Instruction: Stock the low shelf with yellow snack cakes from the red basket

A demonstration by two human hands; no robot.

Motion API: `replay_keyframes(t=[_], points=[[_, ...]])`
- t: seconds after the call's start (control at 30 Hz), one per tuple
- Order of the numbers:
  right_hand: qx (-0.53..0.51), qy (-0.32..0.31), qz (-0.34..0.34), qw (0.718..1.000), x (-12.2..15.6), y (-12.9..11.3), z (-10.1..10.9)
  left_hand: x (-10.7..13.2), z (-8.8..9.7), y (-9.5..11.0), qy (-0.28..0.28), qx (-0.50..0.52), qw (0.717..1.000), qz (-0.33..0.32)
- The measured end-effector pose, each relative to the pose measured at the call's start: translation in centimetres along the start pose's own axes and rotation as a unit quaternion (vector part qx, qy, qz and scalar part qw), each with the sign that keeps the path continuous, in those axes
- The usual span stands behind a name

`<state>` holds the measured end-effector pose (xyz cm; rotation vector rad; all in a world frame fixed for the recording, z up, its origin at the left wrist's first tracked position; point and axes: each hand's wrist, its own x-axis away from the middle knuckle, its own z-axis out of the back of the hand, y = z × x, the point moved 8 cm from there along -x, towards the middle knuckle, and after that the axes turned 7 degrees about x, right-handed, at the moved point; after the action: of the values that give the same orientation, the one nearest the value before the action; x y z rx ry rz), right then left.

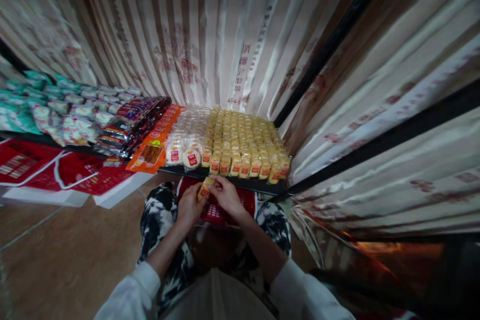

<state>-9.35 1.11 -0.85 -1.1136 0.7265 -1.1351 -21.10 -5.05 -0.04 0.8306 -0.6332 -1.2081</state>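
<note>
Both of my hands meet just below the front edge of a low shelf [225, 180]. My left hand [189, 205] and my right hand [225, 194] are closed together on one small yellow snack packet [206, 188] with a red label. Right above them, on the shelf, stands a dense block of the same yellow packets [243, 140] in several rows. Under my hands sits a red plastic basket [217, 210] between my knees.
Left of the yellow block lie round white packets [185, 152], orange packets [155, 145], dark red ones [131, 120] and green-white ones [45, 110]. Red and white signs [56, 170] hang below the shelf. Striped curtains [210, 35] close the back and right. Brown tiled floor [67, 250] lies left.
</note>
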Motion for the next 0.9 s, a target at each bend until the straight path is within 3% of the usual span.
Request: replay_keyframes(t=[0.23, 0.4, 0.57, 0.7, 0.9], points=[[0.028, 0.113, 0.06, 0.991, -1.0, -0.6, 1.6, -3.4, 0.8, -0.8, 0.094, 0.137, 0.985, 0.041], [0.071, 0.132, 0.053, 0.987, -1.3, 1.0, 2.8, -6.2, 1.4, 0.1, 0.178, 0.09, 0.98, 0.006], [0.115, 0.14, 0.073, 0.981, -1.3, 1.4, 3.4, -8.1, 0.0, 0.1, 0.149, 0.003, 0.989, -0.008], [0.13, 0.111, 0.112, 0.979, -1.9, 0.8, 2.7, -8.3, -0.1, 0.4, 0.148, -0.066, 0.987, -0.021], [0.148, 0.121, 0.138, 0.972, -3.5, 0.4, 2.6, -8.7, -0.6, 0.5, 0.144, -0.042, 0.987, -0.053]])
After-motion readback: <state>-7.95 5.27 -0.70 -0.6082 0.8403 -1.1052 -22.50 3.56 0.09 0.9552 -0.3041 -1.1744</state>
